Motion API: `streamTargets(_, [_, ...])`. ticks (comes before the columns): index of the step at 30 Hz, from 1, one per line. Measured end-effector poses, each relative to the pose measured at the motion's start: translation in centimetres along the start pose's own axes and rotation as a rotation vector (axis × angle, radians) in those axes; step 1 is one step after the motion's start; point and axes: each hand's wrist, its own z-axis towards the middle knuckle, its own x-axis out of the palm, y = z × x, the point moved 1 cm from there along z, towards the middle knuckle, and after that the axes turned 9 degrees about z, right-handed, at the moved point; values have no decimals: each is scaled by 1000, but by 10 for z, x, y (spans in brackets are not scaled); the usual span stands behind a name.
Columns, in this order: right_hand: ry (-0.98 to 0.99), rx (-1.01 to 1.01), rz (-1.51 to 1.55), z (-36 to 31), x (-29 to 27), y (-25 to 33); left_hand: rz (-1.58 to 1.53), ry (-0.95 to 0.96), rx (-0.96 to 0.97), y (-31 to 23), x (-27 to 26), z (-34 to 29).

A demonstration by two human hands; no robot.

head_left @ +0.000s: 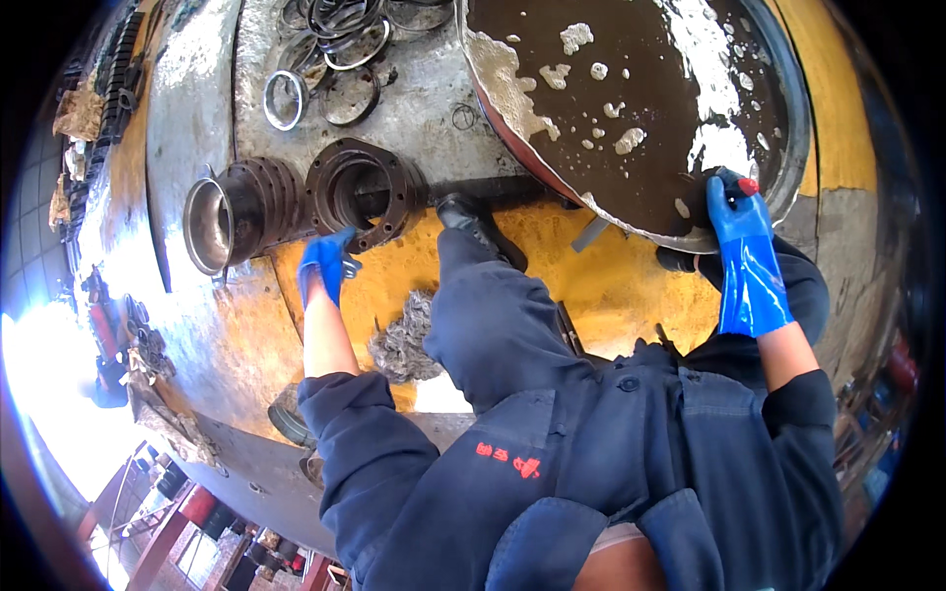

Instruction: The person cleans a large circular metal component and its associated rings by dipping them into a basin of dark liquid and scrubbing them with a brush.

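My left hand (327, 264), in a blue glove, is at the near edge of a dark flanged metal housing (325, 187) with bolt holes round its rim. Its index finger reaches to the flange, apart from the thumb, and a small grey piece shows by the thumb. Left of the housing lies a ribbed metal cylinder (258, 197) with a wide round mouth. My right hand (741, 209), in a long blue glove, is closed round a dark object with a red end (748, 186). It is over the near right rim of a large round tub (788, 212) of brown liquid with pale foam.
Several metal rings (285, 100) lie on the grey surface at the far left. A grey wad of rags (406, 337) sits on the yellow surface left of my leg. My dark shoe (478, 227) is between housing and tub. A corrugated black hose (120, 69) runs along the far left.
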Motion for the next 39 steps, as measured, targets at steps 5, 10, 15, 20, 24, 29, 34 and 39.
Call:
streamTargets(5, [-80,47,-3,-8,-4,4,657,-379,214,-93,25,-33])
streamTargets(10, [-89,40,-115,-3,-2,-5,968,-224,283,-123,88,-40])
streamTargets(15, [-59,32,-119,-2,-4,-1,876,-218,131,-124,111,-22])
streamTargets(20, [-37,50,-129,-6,-8,6,874,-194,204,-112,110,-16])
streamTargets(24, [-47,34,-46,-3,-5,-4,855,-207,269,-99,104,-22])
streamTargets(29, [-14,42,-52,0,-5,-7,927,-224,242,-84,104,-18])
streamTargets(34, [-57,36,-72,-4,-4,-2,937,-172,273,-91,102,-14])
streamTargets(39, [-85,31,-52,-12,-8,13,698,-146,554,-81,96,-16])
